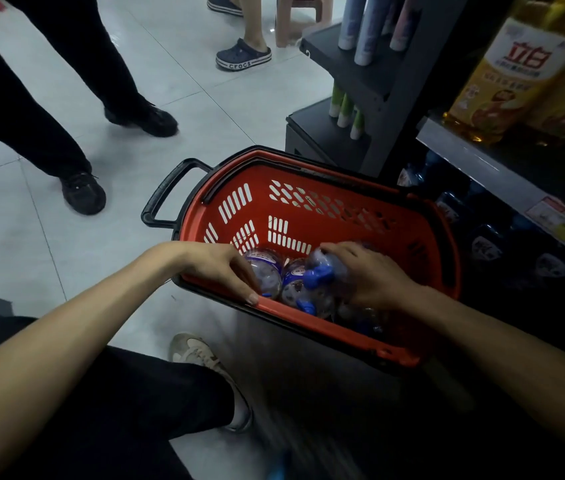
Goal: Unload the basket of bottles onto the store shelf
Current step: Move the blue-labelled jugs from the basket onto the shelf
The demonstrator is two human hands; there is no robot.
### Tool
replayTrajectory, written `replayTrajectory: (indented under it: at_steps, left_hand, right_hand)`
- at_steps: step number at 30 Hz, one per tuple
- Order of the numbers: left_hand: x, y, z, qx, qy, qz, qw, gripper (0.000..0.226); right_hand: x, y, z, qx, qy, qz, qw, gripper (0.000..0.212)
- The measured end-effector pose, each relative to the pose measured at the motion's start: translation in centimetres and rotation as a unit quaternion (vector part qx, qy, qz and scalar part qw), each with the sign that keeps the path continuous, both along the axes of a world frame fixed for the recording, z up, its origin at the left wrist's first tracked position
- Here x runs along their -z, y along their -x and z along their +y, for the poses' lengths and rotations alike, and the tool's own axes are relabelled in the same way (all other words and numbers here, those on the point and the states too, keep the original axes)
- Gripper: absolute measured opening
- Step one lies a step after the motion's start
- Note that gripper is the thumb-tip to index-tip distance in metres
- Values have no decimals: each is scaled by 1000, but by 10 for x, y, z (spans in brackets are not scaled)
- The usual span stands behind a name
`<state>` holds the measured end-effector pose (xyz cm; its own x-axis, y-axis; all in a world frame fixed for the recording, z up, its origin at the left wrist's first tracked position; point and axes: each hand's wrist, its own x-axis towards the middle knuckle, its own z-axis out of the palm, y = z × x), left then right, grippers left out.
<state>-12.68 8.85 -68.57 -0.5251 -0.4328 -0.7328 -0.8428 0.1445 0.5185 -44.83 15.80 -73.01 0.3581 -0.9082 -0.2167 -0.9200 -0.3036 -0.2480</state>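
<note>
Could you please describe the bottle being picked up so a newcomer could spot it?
Start at the red basket beside the dark store shelf. Clear, blue-capped bottles lie at its near end. The one meant is the bottle the right hand grips, uppermost of the pile.

We note basket [308,209], frame centre: red plastic, smooth; handle [162,194] black matt plastic. bottles [267,275] inside: clear glossy plastic. Floor [204,98], upper left: pale glossy tiles. Shelf [481,168], right: we read matt grey metal.
</note>
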Motion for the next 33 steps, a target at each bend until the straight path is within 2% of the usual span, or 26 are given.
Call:
replayTrajectory:
  at_steps: [3, 6, 8, 11, 14, 17, 21, 23, 24, 27, 28, 31, 33]
  left_hand:
    - [12, 6, 6, -7, 47, -9, 999, 39]
    - [20, 13, 9, -11, 71, -21, 997, 38]
    - [22, 16, 8, -10, 90, -18, 996, 35]
    - [23, 20, 6, -24, 102, -6, 994, 34]
    - [20, 28, 5, -32, 131, 25, 991, 35]
    - [16, 40, 2, -76, 150, 87, 982, 43]
    - [3, 55, -3, -207, 131, 182, 952, 90]
    - [-13, 64, -5, -259, 94, 248, 929, 101]
    - [-21, 68, -6, -272, 71, 278, 918, 98]
    - [-34, 78, -9, -268, -19, 335, 903, 71]
    - [-36, 80, -7, -251, -51, 351, 900, 70]
    - [-41, 93, 4, -248, -90, 384, 885, 88]
    - [-43, 103, 16, -277, -84, 399, 870, 74]
  right_hand:
    - [-8, -2, -16, 113, 4, -135, 984, 109]
    - [-15, 1, -31, 252, 3, -299, 920, 98]
    - [-17, 3, -37, 300, -11, -365, 881, 94]
    - [-19, 6, -40, 340, -24, -414, 844, 93]
    - [-31, 7, -40, 343, -29, -446, 826, 91]
    - [-51, 4, -38, 327, -38, -470, 819, 97]
    - [-84, -2, -30, 307, -22, -519, 798, 98]
    - [-99, -6, -25, 303, -21, -544, 782, 94]
    - [-105, -7, -23, 301, -25, -561, 771, 92]
    - [-120, -8, -19, 300, -42, -609, 732, 90]
    - [-124, -9, -17, 302, -47, -621, 722, 89]
    - [-131, -11, -15, 306, -52, -647, 697, 86]
    - [-131, -12, -15, 318, -61, -656, 681, 89]
